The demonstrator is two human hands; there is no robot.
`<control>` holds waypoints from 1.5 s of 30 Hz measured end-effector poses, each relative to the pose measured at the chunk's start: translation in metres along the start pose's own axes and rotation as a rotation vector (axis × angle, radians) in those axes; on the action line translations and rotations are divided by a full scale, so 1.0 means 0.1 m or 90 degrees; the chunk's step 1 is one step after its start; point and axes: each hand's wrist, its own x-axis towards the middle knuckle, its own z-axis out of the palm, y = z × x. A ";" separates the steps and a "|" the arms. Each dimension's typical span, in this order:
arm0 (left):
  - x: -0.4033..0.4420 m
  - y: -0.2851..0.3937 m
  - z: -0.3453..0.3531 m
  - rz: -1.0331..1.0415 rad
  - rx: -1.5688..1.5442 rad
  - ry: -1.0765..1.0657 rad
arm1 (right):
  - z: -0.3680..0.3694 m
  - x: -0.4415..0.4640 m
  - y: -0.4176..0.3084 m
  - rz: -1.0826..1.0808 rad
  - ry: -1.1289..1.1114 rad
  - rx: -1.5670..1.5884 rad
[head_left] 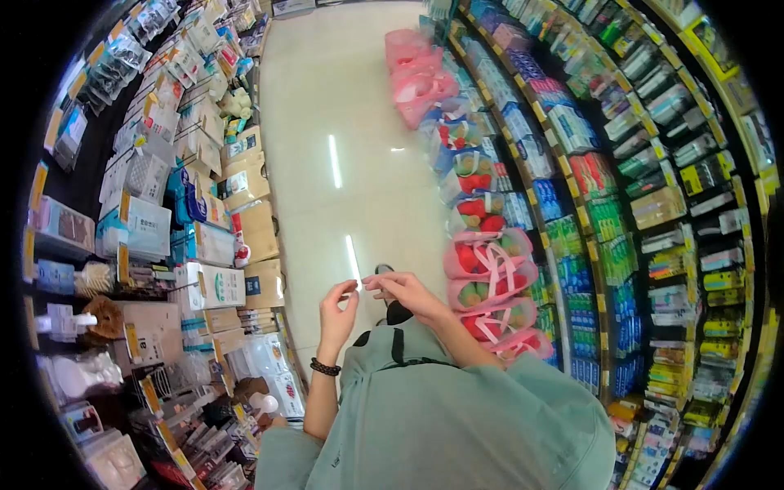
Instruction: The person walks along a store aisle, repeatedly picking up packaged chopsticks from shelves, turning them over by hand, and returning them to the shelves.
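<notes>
I had the left hand (pixel 336 317) with its thumb and forefinger curved toward each other in a ring; I couldn't tell from my end whether something thin was pinched at the tips. The right hand (pixel 412 296) was loose, its fingers released and stretched out toward the left fingertips, just beside them. Both hung to the left of the near pink bags (pixel 461 304), the right hand being the closer to them. A dark beaded bracelet (pixel 325 367) circled the left wrist.

Those pink bags, my landmark, stood in a row with red and green contents (pixel 469 260) showing inside, and ribbon-like handles on top. Below and left of them I saw the grey-green top (pixel 457 425) worn by the person, and, directly left, a dark shoe (pixel 384 269) on the pale floor (pixel 310 98), where light strips glared. Beyond them, farther up the same line, more pink bags (pixel 420 77) were bunched together.

Well left of the landmark, across the floor, I had brown packets (pixel 255 222) at a shelf edge and a white package (pixel 216 286) near them. Right of it rose shelves with green packs (pixel 616 261), blue packs (pixel 627 322) and, farther right, yellow packets (pixel 723 280).
</notes>
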 end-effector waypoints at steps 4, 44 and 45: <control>0.44 -0.10 -0.02 -0.059 0.059 -0.070 | -0.14 0.80 -0.16 0.046 -0.077 0.038; 7.91 0.21 -3.04 0.027 0.147 0.058 | 0.41 8.07 -3.45 0.029 -0.076 -0.036; 8.00 0.19 -3.09 0.011 0.134 0.058 | 0.44 8.20 -3.43 0.032 -0.095 -0.059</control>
